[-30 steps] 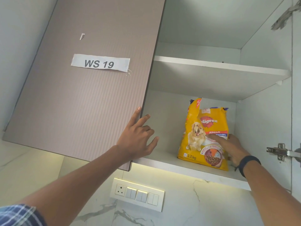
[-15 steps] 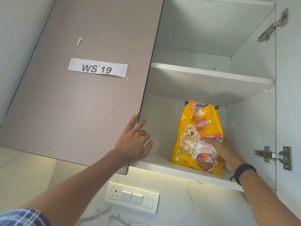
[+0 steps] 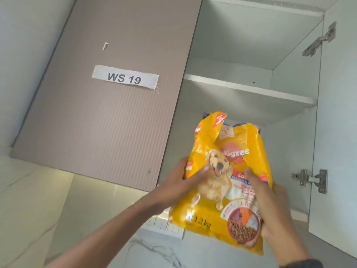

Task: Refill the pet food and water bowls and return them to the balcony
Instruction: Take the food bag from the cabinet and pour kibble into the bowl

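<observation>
1. The dog food bag [image 3: 224, 182] has been lifted off the cupboard shelf [image 3: 301, 213]; it is gripped by the left hand [image 3: 185, 182], previously on the door [image 3: 108, 105], and the right hand [image 3: 270, 206].
2. A switch panel [image 3: 164, 226] is partly hidden behind the bag.

- Both your arms reach up and forward, forearms bare.
- Your left hand [image 3: 185, 180] is clamped on something, thumb laid flat across its front and fingers hidden behind.
- Your right hand [image 3: 270, 206] grips likewise, thumb pointing up, fingers wrapped underneath.
</observation>
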`<state>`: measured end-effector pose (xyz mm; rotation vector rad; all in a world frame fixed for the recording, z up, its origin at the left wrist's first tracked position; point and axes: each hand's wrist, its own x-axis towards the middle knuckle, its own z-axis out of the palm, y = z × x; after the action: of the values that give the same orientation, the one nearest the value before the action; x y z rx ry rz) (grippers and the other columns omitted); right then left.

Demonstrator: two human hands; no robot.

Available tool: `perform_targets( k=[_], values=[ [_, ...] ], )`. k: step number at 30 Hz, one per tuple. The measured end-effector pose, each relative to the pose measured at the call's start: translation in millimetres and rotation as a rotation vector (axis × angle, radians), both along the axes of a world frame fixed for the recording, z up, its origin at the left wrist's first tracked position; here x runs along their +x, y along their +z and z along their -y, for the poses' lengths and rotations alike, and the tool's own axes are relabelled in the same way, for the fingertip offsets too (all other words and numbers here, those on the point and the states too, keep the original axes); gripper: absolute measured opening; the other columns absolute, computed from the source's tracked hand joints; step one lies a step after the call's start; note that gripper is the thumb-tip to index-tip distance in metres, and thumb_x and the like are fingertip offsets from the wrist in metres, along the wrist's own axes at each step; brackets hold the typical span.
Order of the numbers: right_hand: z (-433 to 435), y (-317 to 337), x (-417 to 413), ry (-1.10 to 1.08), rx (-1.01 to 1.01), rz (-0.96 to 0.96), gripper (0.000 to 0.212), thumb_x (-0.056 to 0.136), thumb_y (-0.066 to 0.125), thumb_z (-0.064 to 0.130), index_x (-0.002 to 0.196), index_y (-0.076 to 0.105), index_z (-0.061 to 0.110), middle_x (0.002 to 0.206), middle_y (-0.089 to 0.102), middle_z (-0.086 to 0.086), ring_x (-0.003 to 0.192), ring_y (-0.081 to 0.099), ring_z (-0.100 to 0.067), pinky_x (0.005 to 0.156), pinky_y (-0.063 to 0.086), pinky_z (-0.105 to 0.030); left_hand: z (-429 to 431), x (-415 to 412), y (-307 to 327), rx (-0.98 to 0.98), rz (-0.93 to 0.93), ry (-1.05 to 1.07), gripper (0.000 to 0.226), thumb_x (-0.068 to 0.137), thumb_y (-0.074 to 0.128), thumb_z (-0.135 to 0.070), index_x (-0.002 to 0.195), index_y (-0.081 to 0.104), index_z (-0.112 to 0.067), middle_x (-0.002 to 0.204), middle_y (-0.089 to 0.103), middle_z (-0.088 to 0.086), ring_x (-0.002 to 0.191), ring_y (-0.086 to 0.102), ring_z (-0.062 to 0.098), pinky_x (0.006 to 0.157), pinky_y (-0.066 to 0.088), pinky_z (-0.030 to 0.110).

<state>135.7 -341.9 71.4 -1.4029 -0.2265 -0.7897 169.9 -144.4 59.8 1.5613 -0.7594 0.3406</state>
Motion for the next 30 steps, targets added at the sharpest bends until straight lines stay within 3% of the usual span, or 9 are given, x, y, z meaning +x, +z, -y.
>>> perform_targets(
  k=[3, 6, 10, 15, 19, 22, 25, 26, 30],
  values=[
    [-16, -47, -20, 0.025, -0.044, -0.046, 0.027, 0.08, 0.078, 0.036, 0.075, 0.075, 0.009, 0.07, 0.076, -0.012, 0.062, 0.074, -0.032, 0.07, 0.06, -0.049, -12, -14, -42, -0.118, -0.09, 0.014, 0.079, 0.066, 0.076, -0.064, 0.133, 0.05, -0.033, 0.12, 0.072, -0.009, 0.105, 0.072, 0.014, 0.093, 0.058, 0.042],
    [-32, -104, -33, 0.061, -0.083, -0.104, 0.025, 0.076, 0.077, 0.039, 0.071, 0.075, 0.014, 0.068, 0.075, -0.012, 0.062, 0.074, -0.032, 0.069, 0.06, -0.048, -28, -36, -104, -0.162, -0.165, 0.079, 0.076, 0.063, 0.078, -0.055, 0.13, 0.054, -0.029, 0.115, 0.074, -0.007, 0.103, 0.073, 0.014, 0.088, 0.059, 0.038],
    [-47, -190, -48, 0.126, -0.084, -0.209, 0.037, 0.07, 0.078, 0.052, 0.073, 0.073, 0.015, 0.072, 0.076, -0.01, 0.064, 0.075, -0.03, 0.068, 0.059, -0.047, -49, -72, -188, -0.192, -0.265, 0.22, 0.074, 0.062, 0.083, -0.051, 0.127, 0.054, -0.03, 0.117, 0.073, -0.003, 0.104, 0.072, 0.021, 0.09, 0.057, 0.05],
    [-73, -309, -84, 0.24, 0.024, -0.44, 0.02, 0.076, 0.071, 0.034, 0.079, 0.073, 0.014, 0.078, 0.077, -0.01, 0.069, 0.075, -0.029, 0.065, 0.06, -0.043, -71, -130, -296, -0.124, -0.47, 0.373, 0.07, 0.065, 0.078, -0.054, 0.126, 0.056, -0.027, 0.111, 0.075, -0.006, 0.096, 0.075, 0.015, 0.08, 0.063, 0.043],
    [-103, -383, -102, 0.308, 0.029, -0.639, 0.024, 0.079, 0.07, 0.034, 0.091, 0.074, 0.014, 0.086, 0.078, -0.011, 0.074, 0.076, -0.028, 0.065, 0.06, -0.04, -98, -160, -359, -0.087, -0.612, 0.504, 0.058, 0.071, 0.08, -0.048, 0.121, 0.062, -0.026, 0.106, 0.077, -0.005, 0.094, 0.075, 0.016, 0.081, 0.062, 0.048],
    [-124, -421, -103, 0.319, -0.113, -0.717, 0.034, 0.081, 0.073, 0.05, 0.087, 0.075, 0.017, 0.083, 0.079, -0.003, 0.076, 0.076, -0.023, 0.072, 0.061, -0.042, -120, -170, -392, -0.085, -0.663, 0.621, 0.047, 0.072, 0.079, -0.043, 0.115, 0.066, -0.029, 0.101, 0.078, -0.006, 0.091, 0.075, 0.014, 0.081, 0.062, 0.046],
    [-146, -436, -95, 0.395, -0.166, -0.73, 0.016, 0.09, 0.068, 0.034, 0.088, 0.071, 0.019, 0.078, 0.077, 0.011, 0.075, 0.073, -0.003, 0.066, 0.054, -0.018, -137, -174, -414, -0.119, -0.667, 0.744, 0.035, 0.075, 0.074, -0.041, 0.109, 0.066, -0.034, 0.1, 0.076, -0.004, 0.091, 0.073, 0.013, 0.083, 0.061, 0.044],
    [-154, -438, -91, 0.421, -0.18, -0.736, 0.01, 0.092, 0.066, 0.03, 0.091, 0.07, 0.021, 0.08, 0.077, 0.012, 0.077, 0.072, -0.001, 0.066, 0.053, -0.015, -141, -175, -419, -0.121, -0.65, 0.779, 0.032, 0.076, 0.072, -0.041, 0.107, 0.066, -0.036, 0.101, 0.074, -0.006, 0.093, 0.072, 0.011, 0.083, 0.06, 0.041],
    [-184, -457, -68, 0.402, -0.257, -0.721, 0.017, 0.096, 0.061, 0.03, 0.109, 0.064, 0.019, 0.099, 0.074, 0.007, 0.09, 0.071, -0.007, 0.08, 0.058, -0.03, -141, -177, -434, -0.147, -0.574, 0.892, 0.028, 0.079, 0.069, -0.029, 0.104, 0.058, -0.038, 0.102, 0.066, -0.015, 0.089, 0.063, -0.011, 0.08, 0.056, 0.034]
  ],
)
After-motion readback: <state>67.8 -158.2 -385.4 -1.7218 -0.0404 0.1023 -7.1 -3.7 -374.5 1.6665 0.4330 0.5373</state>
